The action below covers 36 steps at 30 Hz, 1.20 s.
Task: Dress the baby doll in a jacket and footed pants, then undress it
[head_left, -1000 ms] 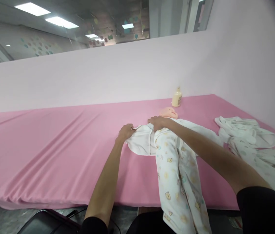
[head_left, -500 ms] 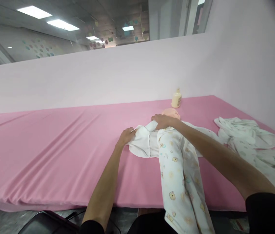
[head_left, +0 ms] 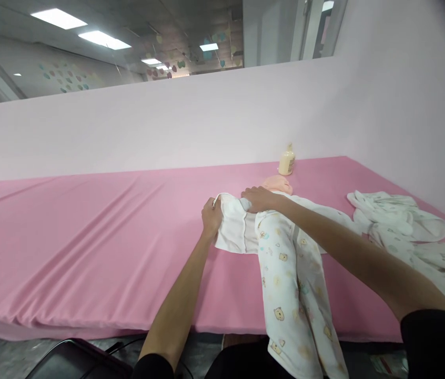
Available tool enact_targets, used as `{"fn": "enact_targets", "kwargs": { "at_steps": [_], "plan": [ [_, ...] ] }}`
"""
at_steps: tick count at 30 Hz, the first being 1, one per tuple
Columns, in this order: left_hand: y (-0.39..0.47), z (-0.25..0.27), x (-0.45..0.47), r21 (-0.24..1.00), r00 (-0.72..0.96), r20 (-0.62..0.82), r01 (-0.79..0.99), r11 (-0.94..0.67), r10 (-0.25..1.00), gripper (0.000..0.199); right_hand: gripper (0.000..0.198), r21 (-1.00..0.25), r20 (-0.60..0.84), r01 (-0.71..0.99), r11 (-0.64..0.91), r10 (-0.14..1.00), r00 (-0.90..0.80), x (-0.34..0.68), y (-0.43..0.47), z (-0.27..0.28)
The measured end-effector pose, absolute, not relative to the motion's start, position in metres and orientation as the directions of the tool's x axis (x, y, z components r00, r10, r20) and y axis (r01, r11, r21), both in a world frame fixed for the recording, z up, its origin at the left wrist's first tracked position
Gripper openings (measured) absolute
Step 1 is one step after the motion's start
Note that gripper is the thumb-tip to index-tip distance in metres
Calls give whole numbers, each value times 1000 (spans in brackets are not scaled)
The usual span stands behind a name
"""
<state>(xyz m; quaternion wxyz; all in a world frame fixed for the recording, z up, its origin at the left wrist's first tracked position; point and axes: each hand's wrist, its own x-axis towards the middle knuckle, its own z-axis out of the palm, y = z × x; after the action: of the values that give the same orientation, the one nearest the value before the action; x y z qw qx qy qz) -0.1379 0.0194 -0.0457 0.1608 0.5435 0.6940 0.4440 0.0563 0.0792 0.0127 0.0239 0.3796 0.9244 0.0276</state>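
A white baby garment (head_left: 232, 226) lies across the pink-covered table, its plain part bunched toward the left. My left hand (head_left: 211, 217) is closed on that part's left edge, pinching and lifting it. Closed over the upper edge, my right hand (head_left: 261, 199) grips the white cloth; its fingertips are partly hidden. Bear-printed white cloth (head_left: 280, 273) hangs from below my right hand over the table's front edge; whether it is one piece with the plain part, I cannot tell. Just behind my right hand sits a rounded peach-coloured thing (head_left: 278, 183), partly covered.
A cream pump bottle (head_left: 286, 160) stands near the back wall. Crumpled white cloths (head_left: 404, 216) lie on the right side of the table. The pink sheet (head_left: 88, 252) has creases at left. Below the front edge is a black chair (head_left: 76, 360).
My left hand has moved right and slightly up, raising the garment's left edge and bringing it nearer my right hand. My right hand has shifted slightly left.
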Motion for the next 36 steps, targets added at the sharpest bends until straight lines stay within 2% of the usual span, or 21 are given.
{"fn": "enact_targets", "kwargs": {
  "at_steps": [4, 9, 11, 14, 19, 22, 25, 27, 30, 33, 36],
  "plan": [
    [22, -49, -139, 790, -298, 308, 610, -68, 903, 39, 43, 99, -10, 638, 764, 642, -767, 41, 79, 4],
    [22, -48, -143, 799, -275, 277, 598, -62, 920, 41, 46, 117, 24, 656, 746, 658, -753, 36, 79, -1],
    [22, -48, -149, 744, -280, 274, 668, -18, 920, 42, 44, 139, 34, 668, 731, 670, -741, 37, 79, -1],
    [21, -49, -162, 591, -293, 271, 803, 82, 917, 43, 41, 203, 41, 686, 699, 694, -719, 39, 79, 0],
    [23, -57, -180, 426, -316, 94, 870, 249, 944, 42, 47, 274, 79, 703, 656, 714, -696, 44, 82, 3],
    [24, -59, -183, 392, -341, -42, 859, 329, 939, 38, 48, 297, 92, 714, 634, 725, -682, 49, 84, 7],
    [24, -58, -181, 368, -340, -62, 866, 339, 938, 35, 47, 304, 110, 720, 625, 727, -678, 51, 85, 8],
    [23, -55, -180, 440, -269, -20, 862, 250, 963, 34, 48, 302, 114, 722, 622, 729, -675, 52, 86, 7],
    [22, -53, -178, 676, -109, 33, 734, 58, 994, 46, 51, 290, 117, 730, 619, 734, -669, 51, 87, 6],
    [23, -56, -172, 824, -21, -49, 564, 53, 999, 55, 52, 275, 127, 735, 620, 735, -667, 52, 88, 5],
    [24, -61, -162, 855, -55, -43, 515, 65, 998, 50, 51, 267, 118, 739, 619, 740, -663, 50, 87, 3]
  ]
}}
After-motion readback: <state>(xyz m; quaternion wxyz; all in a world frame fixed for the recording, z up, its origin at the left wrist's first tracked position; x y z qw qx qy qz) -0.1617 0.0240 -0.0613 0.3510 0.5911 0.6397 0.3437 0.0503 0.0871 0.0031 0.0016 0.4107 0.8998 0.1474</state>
